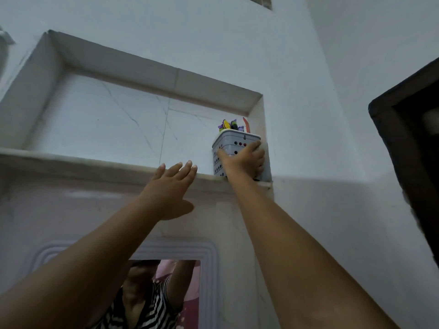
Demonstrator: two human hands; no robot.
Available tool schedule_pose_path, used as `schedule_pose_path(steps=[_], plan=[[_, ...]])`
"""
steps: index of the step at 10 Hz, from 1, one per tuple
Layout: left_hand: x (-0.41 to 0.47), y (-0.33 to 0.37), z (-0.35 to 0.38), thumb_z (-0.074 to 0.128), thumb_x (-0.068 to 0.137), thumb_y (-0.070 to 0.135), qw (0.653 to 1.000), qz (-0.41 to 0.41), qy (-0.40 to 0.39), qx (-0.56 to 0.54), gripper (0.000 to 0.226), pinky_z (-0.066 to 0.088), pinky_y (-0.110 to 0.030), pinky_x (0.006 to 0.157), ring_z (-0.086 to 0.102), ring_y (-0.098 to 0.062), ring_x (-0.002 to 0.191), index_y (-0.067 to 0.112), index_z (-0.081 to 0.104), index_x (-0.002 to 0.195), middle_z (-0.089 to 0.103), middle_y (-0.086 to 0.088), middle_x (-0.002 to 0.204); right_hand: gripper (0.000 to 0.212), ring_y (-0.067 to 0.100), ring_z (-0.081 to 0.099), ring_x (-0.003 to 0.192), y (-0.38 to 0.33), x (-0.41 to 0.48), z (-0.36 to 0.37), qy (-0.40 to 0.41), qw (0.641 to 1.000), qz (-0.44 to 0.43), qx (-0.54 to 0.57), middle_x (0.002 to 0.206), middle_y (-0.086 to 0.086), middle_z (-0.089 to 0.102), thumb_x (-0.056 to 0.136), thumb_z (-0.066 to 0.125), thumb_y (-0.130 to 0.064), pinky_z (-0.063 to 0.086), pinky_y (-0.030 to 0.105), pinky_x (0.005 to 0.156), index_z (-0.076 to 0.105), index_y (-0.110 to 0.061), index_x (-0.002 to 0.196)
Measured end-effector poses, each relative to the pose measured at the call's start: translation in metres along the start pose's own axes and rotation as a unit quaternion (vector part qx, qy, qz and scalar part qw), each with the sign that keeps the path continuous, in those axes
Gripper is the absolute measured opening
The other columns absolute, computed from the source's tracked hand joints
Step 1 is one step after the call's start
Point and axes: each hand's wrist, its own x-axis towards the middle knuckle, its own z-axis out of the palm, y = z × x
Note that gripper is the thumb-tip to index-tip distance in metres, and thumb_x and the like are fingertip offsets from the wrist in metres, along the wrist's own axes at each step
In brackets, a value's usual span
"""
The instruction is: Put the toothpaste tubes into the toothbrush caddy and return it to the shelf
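The right hand [244, 160] is wrapped around the front of a pale grey perforated plastic toothbrush caddy [234, 148], thumb pressed to its left face and fingers curled over its right edge. The left hand [172, 184] holds nothing; its fingers are stretched out flat and slightly spread, the tips reaching the front lip of the white marble shelf [95, 162] just left of the caddy, not touching it.

The caddy stands upright on the shelf at its far right end, tight against the right side wall of the recessed marble niche [107, 119]. Purple, yellow and green toothbrush heads [229, 125] and an orange-red handle [246, 124] stick out above the caddy's rim; whether toothpaste tubes are inside cannot be told.

Below the shelf, beneath the left forearm, a mirror with a ribbed pale frame [209, 262] reflects a raised arm and a black-and-white striped garment [152, 309]. Far right of the caddy, a dark wooden frame [408, 148] juts from the white wall.
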Motion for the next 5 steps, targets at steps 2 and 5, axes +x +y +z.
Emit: schedule_pose_path(steps=[2,5], plan=[[-0.003,0.005,-0.007,0.05,0.091,0.044,1.0,-0.009,-0.018,-0.003,0.092,-0.006,-0.044,0.122,-0.012,-0.019,0.151,0.019,-0.012,0.154,-0.016,-0.001,0.163,0.105,0.036,0.0,0.142,0.014,-0.011,-0.007,-0.054,0.991,-0.09,-0.085,0.154,0.022,0.001,0.074,0.064,-0.054,0.006,0.05,0.117,-0.002,-0.011,0.143],[-0.051,0.024,-0.033,0.046,0.094,0.039,1.0,0.0,0.023,-0.019,0.072,0.009,-0.044,0.124,0.012,-0.019,0.151,0.014,0.014,0.154,0.014,-0.005,0.164,0.043,0.032,0.045,0.123,0.002,-0.071,-0.055,-0.15,0.978,-0.148,-0.013,0.136,0.016,0.044,0.09,0.051,-0.026,0.042,0.038,0.101,0.041,-0.007,0.128]])
